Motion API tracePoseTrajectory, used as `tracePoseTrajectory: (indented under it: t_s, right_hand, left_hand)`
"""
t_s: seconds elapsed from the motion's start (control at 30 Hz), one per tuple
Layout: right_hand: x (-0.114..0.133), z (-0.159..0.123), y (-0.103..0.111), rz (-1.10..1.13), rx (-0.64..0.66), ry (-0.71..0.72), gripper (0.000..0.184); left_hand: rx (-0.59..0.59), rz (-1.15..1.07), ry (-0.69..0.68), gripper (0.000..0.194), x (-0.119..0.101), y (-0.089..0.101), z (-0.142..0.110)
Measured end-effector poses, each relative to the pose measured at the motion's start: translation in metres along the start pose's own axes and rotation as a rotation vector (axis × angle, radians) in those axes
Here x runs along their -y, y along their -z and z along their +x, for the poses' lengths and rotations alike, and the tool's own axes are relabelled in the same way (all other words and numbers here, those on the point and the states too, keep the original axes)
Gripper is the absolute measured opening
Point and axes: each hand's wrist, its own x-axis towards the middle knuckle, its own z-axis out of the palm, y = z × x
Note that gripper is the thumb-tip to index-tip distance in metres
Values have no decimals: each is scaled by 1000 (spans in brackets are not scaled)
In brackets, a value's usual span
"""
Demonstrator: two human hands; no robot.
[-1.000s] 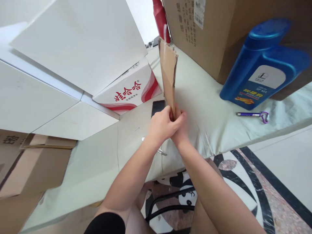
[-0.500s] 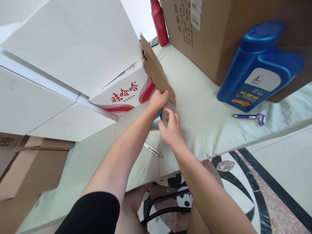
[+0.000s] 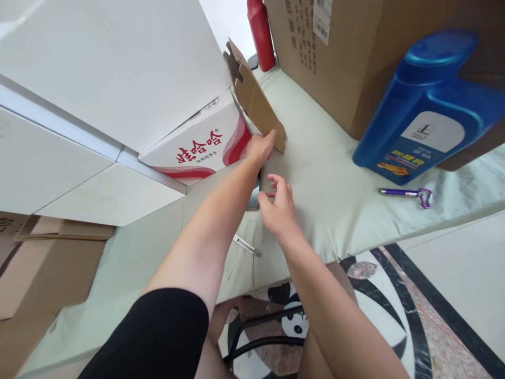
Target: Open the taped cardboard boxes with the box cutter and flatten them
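My left hand (image 3: 261, 147) is closed on the near lower end of a folded brown cardboard piece (image 3: 256, 102), which stands tilted up and has notched edges. Just nearer to me, my right hand (image 3: 279, 208) is held with its fingers curved and apart, nothing between them. A flat, dark-edged thing with a shiny grey-blue surface (image 3: 254, 197) lies between my hands, mostly hidden behind my left forearm. Below it rests a slim silver-white tool (image 3: 246, 246), which looks like a utility knife.
A white-and-red printed carton (image 3: 201, 147) stands left, beside white cabinet panels (image 3: 114, 58). On the right are a blue jug (image 3: 422, 121), a purple pen-like thing with a clip (image 3: 406, 193) and a big cardboard box (image 3: 327, 63). A red bottle (image 3: 261, 37) stands behind.
The cardboard piece has shifted a little away from me and opened at its far end, with my left hand moving along. My right hand has stayed nearly in place, now farther from the cardboard.
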Motion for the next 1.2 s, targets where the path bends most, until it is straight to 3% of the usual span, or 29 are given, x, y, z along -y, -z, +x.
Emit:
tracePoseTrajectory:
  t_s: [0.13, 0.2, 0.27, 0.37, 0.5, 0.67, 0.87, 1.0, 1.2]
  right_hand:
    - [3, 0, 3, 3, -8, -26, 46]
    - [5, 0, 5, 9, -2, -28, 45]
    - [6, -1, 6, 3, 7, -36, 45]
    - [6, -6, 3, -41, 17, -43, 43]
    - [-4, -17, -11, -126, 61, -33, 42]
    - [-29, -33, -38, -304, 113, 115, 39]
    - [-40, -53, -65, -490, 187, 314, 32]
    - [-43, -71, -77, -615, 223, 448, 24]
    - [-61, -100, -99, -704, 318, 444, 24]
  left_hand:
    - [84, -110, -14, 51, 9, 11, -45]
    - [175, -306, -71, 55, 27, 27, -80]
    - [270, -603, -65, 58, 55, 48, -115]
    - [425, -979, 79, 70, 108, 83, -161]
    - [392, -1180, 184, 78, 168, 112, -202]
    - [282, -1290, 232, 58, 207, 113, -221]
    - [321, -1331, 278, 55, 224, 116, -236]
    - [239, -1415, 259, 50, 236, 140, -242]
    - [-53, -1607, 231, 41, 257, 189, -247]
